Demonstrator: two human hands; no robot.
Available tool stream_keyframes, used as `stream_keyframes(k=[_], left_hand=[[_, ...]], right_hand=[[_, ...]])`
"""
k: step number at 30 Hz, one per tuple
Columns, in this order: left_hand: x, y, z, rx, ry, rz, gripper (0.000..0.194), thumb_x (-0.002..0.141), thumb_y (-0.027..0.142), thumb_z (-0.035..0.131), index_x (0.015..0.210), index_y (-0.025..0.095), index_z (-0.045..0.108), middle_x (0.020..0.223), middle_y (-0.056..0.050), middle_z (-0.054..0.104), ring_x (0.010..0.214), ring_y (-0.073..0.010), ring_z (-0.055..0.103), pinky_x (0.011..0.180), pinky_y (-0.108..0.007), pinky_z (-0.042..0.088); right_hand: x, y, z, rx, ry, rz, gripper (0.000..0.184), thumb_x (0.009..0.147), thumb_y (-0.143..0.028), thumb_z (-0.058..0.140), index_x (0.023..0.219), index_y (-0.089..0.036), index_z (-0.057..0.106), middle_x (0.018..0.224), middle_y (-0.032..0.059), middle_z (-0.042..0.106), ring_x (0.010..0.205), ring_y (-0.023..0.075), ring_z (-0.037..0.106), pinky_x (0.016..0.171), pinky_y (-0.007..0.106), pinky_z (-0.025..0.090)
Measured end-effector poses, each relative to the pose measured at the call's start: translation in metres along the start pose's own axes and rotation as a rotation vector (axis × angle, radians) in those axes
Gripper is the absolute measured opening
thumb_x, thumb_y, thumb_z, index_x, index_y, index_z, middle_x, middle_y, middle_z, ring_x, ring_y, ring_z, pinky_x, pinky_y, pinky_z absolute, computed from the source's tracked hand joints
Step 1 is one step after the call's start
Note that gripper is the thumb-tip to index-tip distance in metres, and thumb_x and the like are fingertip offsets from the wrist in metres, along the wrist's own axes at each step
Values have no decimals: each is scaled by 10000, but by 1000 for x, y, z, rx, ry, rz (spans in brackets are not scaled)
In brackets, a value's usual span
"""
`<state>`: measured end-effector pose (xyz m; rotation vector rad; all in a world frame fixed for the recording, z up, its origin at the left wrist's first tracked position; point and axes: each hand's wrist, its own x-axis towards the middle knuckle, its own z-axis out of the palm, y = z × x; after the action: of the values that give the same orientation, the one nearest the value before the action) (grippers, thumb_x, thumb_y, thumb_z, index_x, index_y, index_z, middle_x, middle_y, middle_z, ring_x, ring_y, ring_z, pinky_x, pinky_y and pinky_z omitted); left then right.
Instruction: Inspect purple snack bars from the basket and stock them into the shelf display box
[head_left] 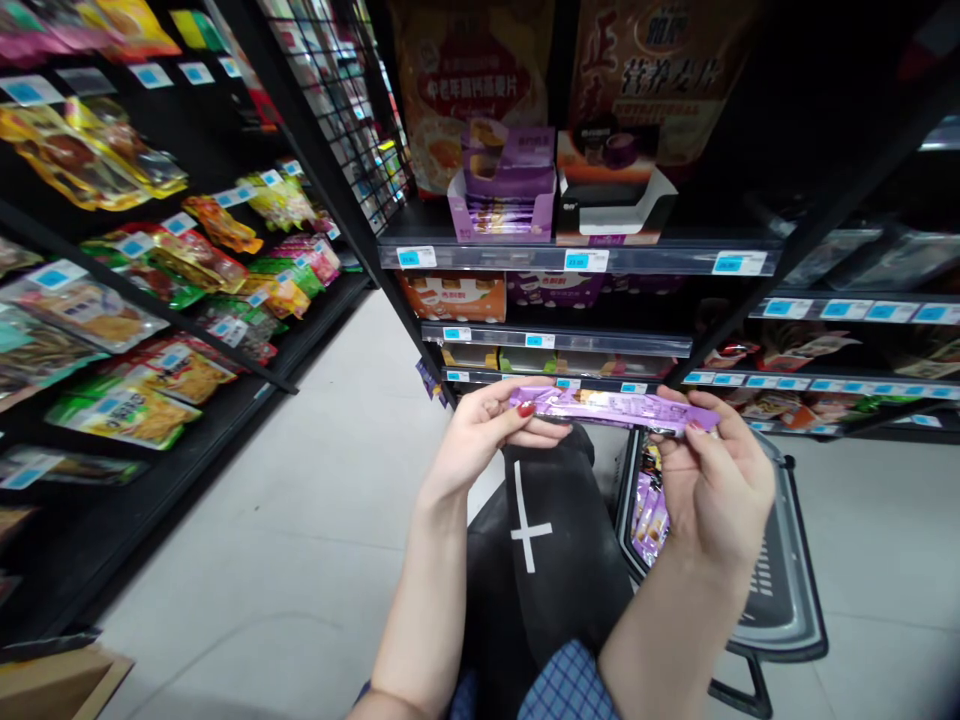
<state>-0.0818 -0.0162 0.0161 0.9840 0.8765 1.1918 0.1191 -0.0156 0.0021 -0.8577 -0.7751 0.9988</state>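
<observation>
The long purple packet (611, 407) hangs roughly level between my two hands, in front of the shelf's lower tiers, with nothing else carrying it. My left hand (487, 430) pinches one end and my right hand (720, 465) grips the other, fingers closed on it at both sides. If I pull or twist those ends against each other, I think the thin wrapper could tear or the contents snap; if either pinch loosens, that end could sag or slip towards my black trouser leg (562, 580) or the pale floor (315, 530). Beside my leg stands a grey basket (784, 600), purple packets (649, 520) showing near its left edge; my right forearm overlaps it, so a careless drop could catch its rim. Beyond, an open purple box (502, 222) sits towards the left corner of the shelf (637, 257), at its front edge.
</observation>
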Motion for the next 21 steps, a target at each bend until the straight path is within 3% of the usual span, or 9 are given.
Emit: stream_keyframes(k=[6, 8, 12, 17, 21], left_hand=[[1, -1, -4, -54, 2, 64, 362, 819, 295, 627, 1117, 92, 650, 790, -118, 745, 802, -285, 725, 756, -412, 604], [2, -2, -4, -77, 13, 116, 318, 827, 287, 613, 1079, 100, 665, 791, -110, 744, 768, -272, 727, 728, -406, 610], [6, -6, 1, -108, 70, 245, 235, 842, 262, 584, 1016, 142, 686, 991, -97, 729, 858, -240, 712, 713, -360, 615], [8, -9, 8, -112, 213, 269, 258, 823, 319, 592, 1002, 152, 674, 1017, -89, 720, 932, -234, 687, 746, -365, 610], [8, -11, 12, -125, 321, 289, 236, 826, 305, 570, 987, 159, 663, 1008, -76, 723, 872, -197, 695, 717, -313, 608]], right_hand=[[-3, -2, -1, -45, -64, -29, 229, 797, -104, 514, 961, -186, 651, 954, 77, 724, 981, 242, 676, 848, 458, 551], [-4, -3, 0, -50, -75, -25, 256, 797, -90, 505, 978, -181, 662, 986, 88, 721, 1019, 245, 664, 865, 449, 544], [-5, -4, 3, -25, -77, -32, 313, 797, -79, 488, 1043, -188, 649, 1028, 92, 716, 1047, 236, 653, 839, 417, 559], [-3, 0, 4, -32, 25, -11, 128, 820, -194, 582, 909, -180, 673, 883, 51, 711, 802, 182, 695, 720, 373, 608], [-4, 1, 3, -23, 45, 21, 81, 778, -146, 627, 832, -176, 678, 811, 11, 680, 694, 122, 667, 697, 316, 618]])
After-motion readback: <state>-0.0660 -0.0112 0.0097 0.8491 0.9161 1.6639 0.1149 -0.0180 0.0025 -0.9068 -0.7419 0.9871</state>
